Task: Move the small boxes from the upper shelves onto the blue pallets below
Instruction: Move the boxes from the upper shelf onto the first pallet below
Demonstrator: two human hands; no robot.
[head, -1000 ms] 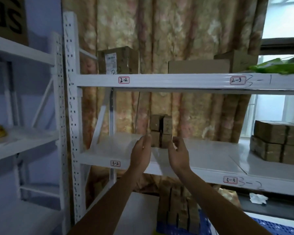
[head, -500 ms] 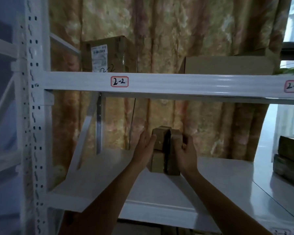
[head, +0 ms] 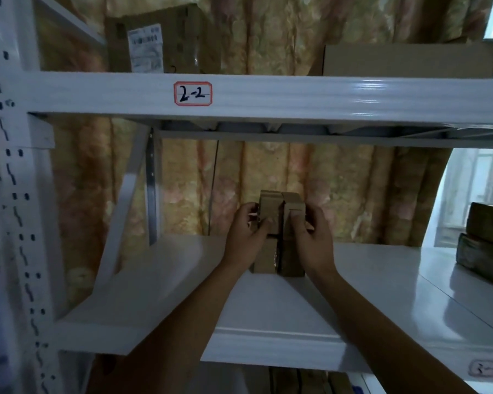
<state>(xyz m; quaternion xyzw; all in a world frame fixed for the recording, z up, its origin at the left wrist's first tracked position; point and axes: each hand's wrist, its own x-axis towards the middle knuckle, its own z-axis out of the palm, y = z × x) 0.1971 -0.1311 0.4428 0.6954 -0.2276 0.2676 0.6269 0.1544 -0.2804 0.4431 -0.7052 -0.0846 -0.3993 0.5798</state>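
White shelving fills the frame, and we reach in from the bottom edge with both forearms rising toward the centre. Our left hand (head: 246, 234) curls its fingers around the left side of the small boxes (head: 279, 220), thumb pressed on the front face; our right hand (head: 310, 237) grips the right side the same way. These brown boxes stand as two narrow upright columns, touching side by side, long axis vertical, narrow faces toward us, on the white shelf (head: 160, 282) at mid-frame. Above runs a beam with the label 2-2 (head: 193, 93). Farther back, upper left, sits a large carton (head: 165, 38) before a patterned curtain (head: 268, 177).
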